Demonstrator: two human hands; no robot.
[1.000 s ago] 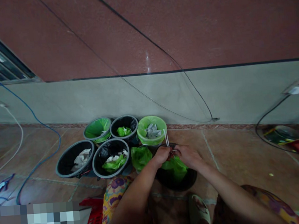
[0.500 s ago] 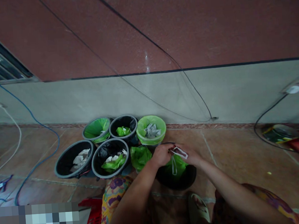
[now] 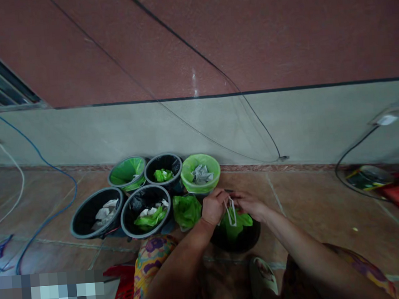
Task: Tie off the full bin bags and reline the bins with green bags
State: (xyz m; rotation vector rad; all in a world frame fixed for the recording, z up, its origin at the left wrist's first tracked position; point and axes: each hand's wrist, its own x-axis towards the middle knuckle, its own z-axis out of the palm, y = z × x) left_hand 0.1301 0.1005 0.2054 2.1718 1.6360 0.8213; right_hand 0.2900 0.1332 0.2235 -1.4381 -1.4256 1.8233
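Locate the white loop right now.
The white loop is just right of centre in the head view, between the left hand and right hand, over green plastic at the dark bin.

No words, labels, brands, numbers or signs can be read. Some yellow marks can be seen on the dark, shiny thing (image 3: 368, 177) on the floor at the right, but they are too small and blurred to be made out.
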